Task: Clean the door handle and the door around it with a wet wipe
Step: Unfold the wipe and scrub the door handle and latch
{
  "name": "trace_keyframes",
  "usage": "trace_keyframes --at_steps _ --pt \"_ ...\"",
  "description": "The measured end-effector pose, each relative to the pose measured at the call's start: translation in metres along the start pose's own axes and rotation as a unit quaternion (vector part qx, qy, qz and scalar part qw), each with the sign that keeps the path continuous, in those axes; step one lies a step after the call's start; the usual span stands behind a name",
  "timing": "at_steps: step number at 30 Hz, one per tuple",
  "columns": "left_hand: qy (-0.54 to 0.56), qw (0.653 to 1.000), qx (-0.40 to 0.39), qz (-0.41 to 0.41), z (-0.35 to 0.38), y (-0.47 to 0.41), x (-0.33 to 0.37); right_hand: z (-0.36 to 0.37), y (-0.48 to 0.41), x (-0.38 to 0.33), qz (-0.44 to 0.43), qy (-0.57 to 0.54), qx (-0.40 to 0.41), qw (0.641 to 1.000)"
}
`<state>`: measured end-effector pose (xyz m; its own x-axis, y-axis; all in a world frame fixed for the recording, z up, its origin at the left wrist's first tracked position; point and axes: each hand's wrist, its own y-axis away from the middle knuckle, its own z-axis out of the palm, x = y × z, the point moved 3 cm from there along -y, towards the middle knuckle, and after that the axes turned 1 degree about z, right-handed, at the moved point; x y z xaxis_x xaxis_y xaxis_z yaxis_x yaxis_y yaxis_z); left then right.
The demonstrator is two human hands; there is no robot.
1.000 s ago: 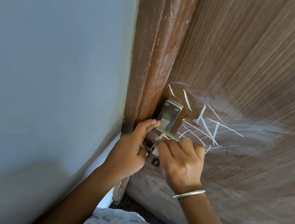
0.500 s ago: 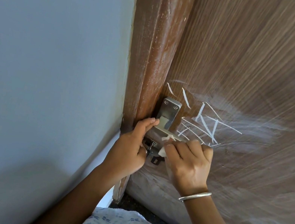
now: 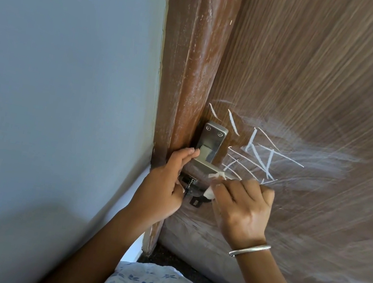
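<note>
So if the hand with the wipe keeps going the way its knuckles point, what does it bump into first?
Probably the chalk marks on the door. The right hand, with the wipe, is at the handle and points up the door; depth is hard to judge.

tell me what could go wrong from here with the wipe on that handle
The wet wipe is a small wad in the right hand, so it may just smear the white marks across the door instead of lifting them. The left hand sits by the lock hardware under the handle; a fingertip could catch there.
</note>
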<state>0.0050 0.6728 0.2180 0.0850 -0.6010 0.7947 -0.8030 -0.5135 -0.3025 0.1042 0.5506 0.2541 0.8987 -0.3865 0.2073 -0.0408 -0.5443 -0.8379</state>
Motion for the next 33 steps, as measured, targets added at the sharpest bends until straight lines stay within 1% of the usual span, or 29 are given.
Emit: trace_keyframes --at_steps 8,15,21,27,33 --pt "-0.012 1.000 -0.004 0.002 -0.001 0.001 0.001 0.001 0.002 -0.002 -0.019 -0.006 0.003 1.000" --pt "-0.021 1.000 -0.002 0.007 -0.001 0.001 0.001 -0.004 0.011 0.009 0.015 -0.005 0.008 1.000" --pt "-0.013 1.000 -0.004 0.010 -0.002 0.003 0.001 -0.002 0.011 0.002 -0.014 -0.018 -0.006 1.000" --pt "-0.013 1.000 -0.003 0.010 -0.002 0.004 0.002 -0.014 0.018 0.017 0.015 -0.006 0.006 1.000" --pt "-0.006 1.000 0.001 0.005 -0.003 0.004 0.002 -0.008 0.013 0.006 -0.021 -0.027 0.015 0.999"
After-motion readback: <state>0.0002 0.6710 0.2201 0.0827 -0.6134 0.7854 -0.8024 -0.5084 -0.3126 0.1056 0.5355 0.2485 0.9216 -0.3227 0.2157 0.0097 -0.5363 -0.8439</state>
